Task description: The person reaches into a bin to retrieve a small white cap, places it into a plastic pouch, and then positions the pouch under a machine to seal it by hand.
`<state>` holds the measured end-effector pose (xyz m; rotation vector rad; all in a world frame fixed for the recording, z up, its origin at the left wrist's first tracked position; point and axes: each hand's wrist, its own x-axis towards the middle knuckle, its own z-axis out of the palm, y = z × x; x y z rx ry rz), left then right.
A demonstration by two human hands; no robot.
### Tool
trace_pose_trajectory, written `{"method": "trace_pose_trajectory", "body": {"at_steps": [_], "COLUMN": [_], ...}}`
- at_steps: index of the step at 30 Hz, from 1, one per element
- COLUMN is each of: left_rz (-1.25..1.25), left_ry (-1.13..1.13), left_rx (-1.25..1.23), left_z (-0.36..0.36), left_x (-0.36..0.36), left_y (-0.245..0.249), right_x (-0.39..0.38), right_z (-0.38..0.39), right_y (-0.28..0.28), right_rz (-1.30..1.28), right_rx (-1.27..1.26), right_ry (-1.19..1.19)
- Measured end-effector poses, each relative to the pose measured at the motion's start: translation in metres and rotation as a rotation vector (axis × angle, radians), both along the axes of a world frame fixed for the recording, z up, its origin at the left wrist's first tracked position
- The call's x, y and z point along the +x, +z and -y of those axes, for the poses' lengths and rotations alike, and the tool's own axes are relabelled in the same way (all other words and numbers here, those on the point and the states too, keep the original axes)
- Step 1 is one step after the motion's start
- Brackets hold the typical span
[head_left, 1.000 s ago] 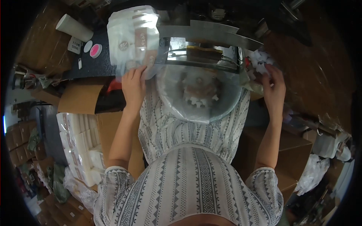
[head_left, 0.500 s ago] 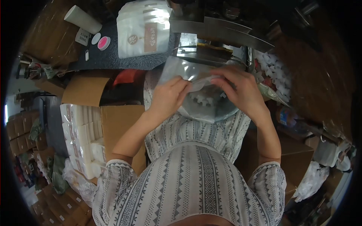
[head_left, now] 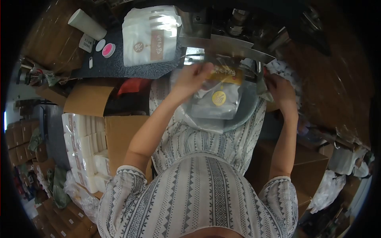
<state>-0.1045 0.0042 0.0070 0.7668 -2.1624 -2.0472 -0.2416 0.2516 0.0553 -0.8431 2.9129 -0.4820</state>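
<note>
My left hand (head_left: pixel 193 82) is closed at the upper left edge of a clear plastic pouch (head_left: pixel 216 105) with a yellow printed band and a round yellow mark. The pouch hangs over a round clear basin (head_left: pixel 249 112) on my lap. More clear plastic film lies at the basin's left side, under my left forearm. Off to the right, my right hand (head_left: pixel 282 93) has curled fingers beside a greenish plastic piece (head_left: pixel 263 88). What lies between those fingers is hard to make out. White small plastic parts (head_left: pixel 286 71) are heaped behind it.
A stack of printed pouches (head_left: pixel 149 37) lies on the dark mat (head_left: pixel 115 68), near a white cup (head_left: pixel 87 23) and a small pink-filled jar (head_left: pixel 108 50). Metal machine parts (head_left: pixel 234 43) stand ahead. An open cardboard box (head_left: pixel 127 137) with white packs (head_left: pixel 81 144) is at left.
My hands have parted from the clear plastic over the basin. The right hand moved right towards the white parts. The yellow-banded pouch now shows in front of the basin at my left hand.
</note>
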Motion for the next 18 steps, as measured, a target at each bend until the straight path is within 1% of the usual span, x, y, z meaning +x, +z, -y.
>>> {"method": "trace_pose_trajectory", "body": {"at_steps": [2,3,4,6,7,8,9,10,11,12,13,14,15,16,17,18], "left_rz": [-0.343,-0.358,-0.346,-0.134,-0.134,-0.104,-0.070,-0.062,-0.047,-0.032,-0.031,-0.104,-0.179,-0.180,-0.201,-0.229], "left_ry": [0.226,0.284,0.283,0.120,0.119,0.069,0.022,0.020,0.131,0.241,0.243,0.285,0.327,0.330,0.406,0.486], "left_rx": [-0.690,-1.316,-1.314,-1.576,-1.580,-1.480,-1.377,-1.375,-1.206,-1.036,-1.038,-1.110,-1.182,-1.185,-1.253,-1.322], "left_z": [0.040,0.069,0.073,0.075,0.076,0.074,0.069,0.066,0.064,0.060,0.051,0.038,0.031,0.035,0.043,0.052], "left_x": [0.007,0.012,0.025,0.042,0.050,0.062,0.073,0.079,0.084,0.089,0.089,0.085,0.082,0.080,0.078,0.074], "left_y": [-0.006,-0.013,-0.023,-0.036,-0.031,-0.026,-0.021,-0.017,-0.013,-0.007,0.001,0.011,0.017,0.020,0.021,0.022], "right_x": [-0.015,-0.018,-0.018,-0.017,-0.012,-0.005,0.001,0.004,0.008,0.015,0.026,0.036,0.044,0.051,0.055,0.055], "right_z": [-0.004,-0.004,-0.006,-0.006,-0.006,-0.007,-0.006,-0.003,0.002,0.012,0.026,0.039,0.052,0.066,0.076,0.081], "right_y": [-0.012,-0.015,-0.018,-0.016,-0.012,-0.008,-0.004,0.001,0.006,0.010,0.014,0.018,0.020,0.022,0.023,0.024], "right_rz": [0.173,0.177,0.204,0.223,0.182,0.149,0.161,0.283,0.403,0.408,0.358,0.303,0.302,0.232,0.166,0.163], "right_rx": [-0.134,-0.135,-0.170,-0.209,-0.226,-0.238,-0.232,-0.459,-0.687,-0.684,-0.683,-0.676,-0.679,-0.665,-0.648,-0.652], "right_ry": [0.020,0.024,-0.013,-0.045,-0.103,-0.163,-0.164,-0.167,-0.167,-0.162,0.059,0.276,0.277,0.392,0.507,0.512]}}
